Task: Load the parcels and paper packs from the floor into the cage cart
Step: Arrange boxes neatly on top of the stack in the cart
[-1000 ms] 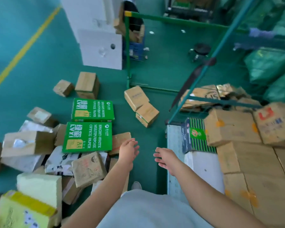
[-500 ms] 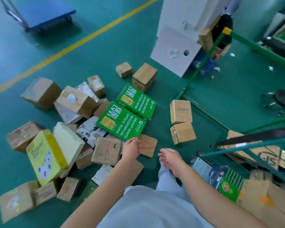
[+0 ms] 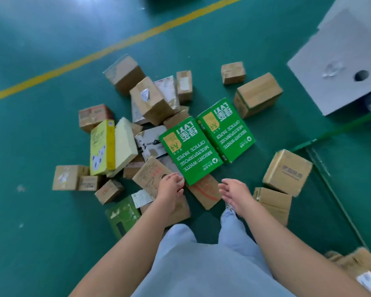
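Green warehouse floor (image 3: 41,211), parcels scattered everywhere, and both arms are reaching down. Left hand (image 3: 169,187) hangs with fingers loosely together, holding nothing; right hand (image 3: 234,191) has fingers relaxed and slightly spread, also holding nothing. Just beyond the left fingertips lies the nearer paper pack (image 3: 191,150), its long axis running away and slightly leftward. Left hand looks nearer; its near corner sits between both hands.

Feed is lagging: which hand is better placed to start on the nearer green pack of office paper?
Left. The left hand hangs open at the near corner of the nearer green paper pack; the right hand is off to its side.
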{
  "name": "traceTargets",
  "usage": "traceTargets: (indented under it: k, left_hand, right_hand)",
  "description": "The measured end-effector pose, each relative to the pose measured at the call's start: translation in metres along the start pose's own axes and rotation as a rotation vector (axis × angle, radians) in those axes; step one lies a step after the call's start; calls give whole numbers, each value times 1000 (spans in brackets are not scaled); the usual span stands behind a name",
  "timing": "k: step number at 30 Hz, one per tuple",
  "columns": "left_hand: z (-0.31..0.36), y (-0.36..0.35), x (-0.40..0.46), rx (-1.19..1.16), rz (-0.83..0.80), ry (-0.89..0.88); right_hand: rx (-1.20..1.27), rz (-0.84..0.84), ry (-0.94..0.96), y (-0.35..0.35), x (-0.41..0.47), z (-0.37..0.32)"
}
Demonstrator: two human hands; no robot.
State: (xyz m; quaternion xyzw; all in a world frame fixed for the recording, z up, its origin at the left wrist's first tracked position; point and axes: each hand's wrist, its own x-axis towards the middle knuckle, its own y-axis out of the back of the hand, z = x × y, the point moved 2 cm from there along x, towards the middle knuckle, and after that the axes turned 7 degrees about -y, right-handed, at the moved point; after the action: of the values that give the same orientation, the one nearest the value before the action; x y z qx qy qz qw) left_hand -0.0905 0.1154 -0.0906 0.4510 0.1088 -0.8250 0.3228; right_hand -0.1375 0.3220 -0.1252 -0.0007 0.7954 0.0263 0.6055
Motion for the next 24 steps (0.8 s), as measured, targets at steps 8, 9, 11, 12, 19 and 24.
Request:
traceTargets:
  k: [8,9,11,12,19,24]
  left_hand:
    - [-6,-58,14,-112,86,37]
    - [-13,-63,24,-124,100,57]
    - [-25,-69,43,-120,124,75]
    - [-32,-70,54,-113,133,84]
    - [-96,-78,146,-115,166,198]
    - [-131,-84,204,-89,147,219]
  right_hand:
    - [-140,-57,-107,37,54,-44]
    - [-172,-62,-131,39,67,-46]
    - [-222,-63,-153,40,86,-49]
    - [-236,-62,-167,39,96,-50]
    - [-339,-11,-215,43,193,-53]
    - [-417,7,-250,50,260,-48]
